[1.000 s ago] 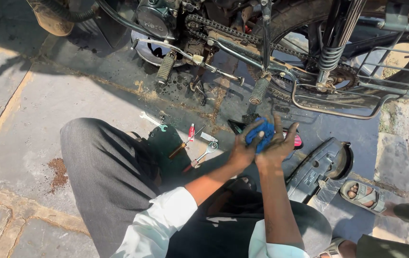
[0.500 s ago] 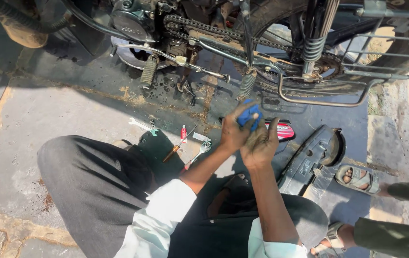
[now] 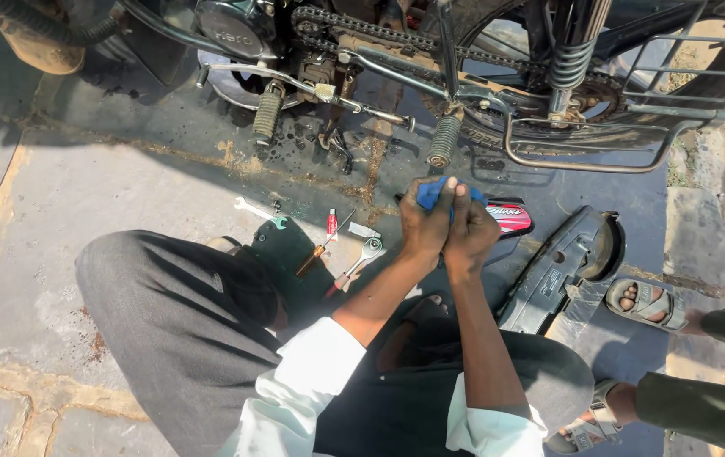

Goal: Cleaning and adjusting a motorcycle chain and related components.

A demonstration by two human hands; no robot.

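Note:
I squat on stone paving beside a motorcycle [image 3: 430,59]. Both hands are closed together around a small blue object [image 3: 432,191], perhaps a cloth or cap, held just below the bike's rear footpeg [image 3: 444,140]. My left hand [image 3: 423,227] wraps it from the left. My right hand [image 3: 469,235] presses on it from the right. What lies inside the blue object is hidden.
Tools lie on the ground left of my hands: a ratchet wrench [image 3: 357,261], a screwdriver [image 3: 322,249], a spanner [image 3: 252,208]. A black chain cover [image 3: 559,275] and a red-and-black side panel [image 3: 508,217] lie to the right. Another person's sandalled feet [image 3: 646,303] stand at right.
My view has shifted, so the bike sits higher and closer. My hands stay clasped on the blue object, now with the fingers folded more tightly over it.

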